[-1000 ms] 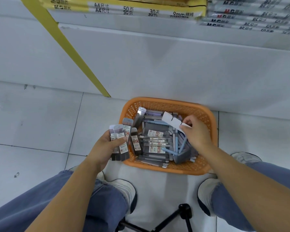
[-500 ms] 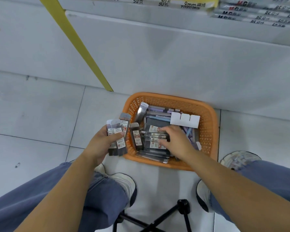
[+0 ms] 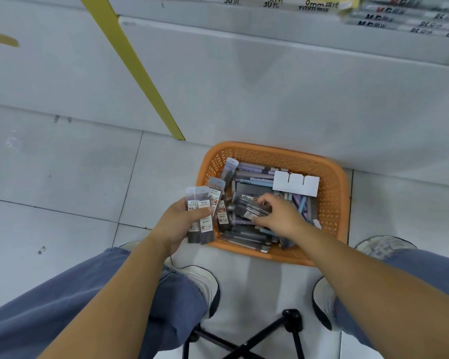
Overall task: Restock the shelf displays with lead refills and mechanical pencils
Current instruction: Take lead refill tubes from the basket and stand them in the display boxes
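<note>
The left hand [image 3: 178,221] gripped a fan of lead refill packs [image 3: 201,213] at the left rim of the orange basket [image 3: 332,203], one label reading "0.5". The right hand [image 3: 278,216], fingers curled, pinched several more refill cases [image 3: 249,208] over the basket's heap, where pastel mechanical pencils [image 3: 254,172] lay beside a notched white card [image 3: 296,183]. Yellow shelf stock [image 3: 270,2] above read "50", "30" and "9mm"; grey packets [image 3: 389,14] showed "M&G".
</note>
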Available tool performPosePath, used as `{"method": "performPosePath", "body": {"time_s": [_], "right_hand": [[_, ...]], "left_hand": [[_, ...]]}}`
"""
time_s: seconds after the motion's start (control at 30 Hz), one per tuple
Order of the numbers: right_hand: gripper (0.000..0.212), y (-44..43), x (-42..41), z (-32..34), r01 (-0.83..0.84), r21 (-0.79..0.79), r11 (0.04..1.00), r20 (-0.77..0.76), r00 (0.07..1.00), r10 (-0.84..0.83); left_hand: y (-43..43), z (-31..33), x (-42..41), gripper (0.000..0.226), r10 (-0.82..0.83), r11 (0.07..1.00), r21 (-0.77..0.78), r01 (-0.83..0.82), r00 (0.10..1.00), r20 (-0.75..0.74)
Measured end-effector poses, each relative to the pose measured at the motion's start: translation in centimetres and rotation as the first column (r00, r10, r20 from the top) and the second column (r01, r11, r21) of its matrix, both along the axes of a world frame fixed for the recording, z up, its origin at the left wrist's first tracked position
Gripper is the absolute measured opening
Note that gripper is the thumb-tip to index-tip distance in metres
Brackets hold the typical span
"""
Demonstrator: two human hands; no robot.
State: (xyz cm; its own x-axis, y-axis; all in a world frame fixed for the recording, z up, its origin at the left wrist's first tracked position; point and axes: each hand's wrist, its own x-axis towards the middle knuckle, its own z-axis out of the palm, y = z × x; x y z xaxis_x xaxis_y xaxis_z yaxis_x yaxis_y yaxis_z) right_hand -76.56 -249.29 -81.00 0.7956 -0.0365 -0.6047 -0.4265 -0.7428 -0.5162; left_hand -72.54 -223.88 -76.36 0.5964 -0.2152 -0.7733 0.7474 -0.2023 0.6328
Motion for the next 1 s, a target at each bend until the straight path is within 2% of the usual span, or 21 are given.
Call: {"method": "performPosePath", "body": {"time_s": [0.13, 0.23, 0.4, 0.57, 0.67, 0.73, 0.83, 0.9, 1.0], "right_hand": [[0.039, -0.6, 0.3, 1.4, 0.238, 0.203, 0.950, -0.068, 0.971, -0.229], [0.040, -1.4, 0.9, 3.6, 0.302, 0.324, 0.897, -0.092, 0.953, -0.288], [0.035, -3.6, 2.2, 9.6, 0.117, 0.399, 0.909, -0.133, 0.989, -0.068], [0.042, -4.3, 3.3, 16.6, -0.139, 0.286, 0.948, -0.043, 0.987, 0.158], [0.038, -4.6, 3.4, 20.3, -0.164, 0.280, 0.946, 0.012, 0.986, 0.167], [0.037, -5.0, 3.3, 22.7, -0.184, 0.282, 0.942, 0.028, 0.983, 0.184], [0.044, -4.9, 3.3, 26.2, -0.197, 0.249, 0.948, 0.086, 0.980, 0.181], [0.050, -4.8, 3.1, 28.3, -0.165, 0.249, 0.954, 0.153, 0.980, 0.130], [0.049, -4.9, 2.7, 31.3, -0.133, 0.249, 0.959, 0.281, 0.958, 0.060]], "left_hand": [[-0.6, 0.3, -0.3, 0.027, 0.036, 0.999, -0.027, -0.037, 0.999, -0.029], [-1.1, 0.6, -0.2, 0.030, 0.091, 0.994, -0.057, -0.094, 0.994, -0.052], [-3.1, 2.7, 1.3, 0.027, 0.086, 0.978, -0.182, -0.097, 0.994, -0.066], [-5.8, 6.9, 2.9, 0.038, -0.097, 0.946, -0.313, 0.085, 0.995, -0.023], [-6.8, 10.2, 3.1, 0.042, -0.115, 0.931, -0.348, 0.107, 0.993, -0.002], [-7.2, 12.8, 3.0, 0.056, -0.169, 0.907, -0.382, 0.176, 0.984, 0.053], [-8.0, 16.8, 2.9, 0.072, -0.280, 0.893, -0.312, 0.325, 0.942, 0.183], [-8.5, 19.0, 2.8, 0.067, -0.298, 0.892, -0.270, 0.363, 0.920, 0.255], [-8.8, 22.1, 2.6, 0.060, -0.242, 0.894, -0.298, 0.336, 0.919, 0.311]]}}
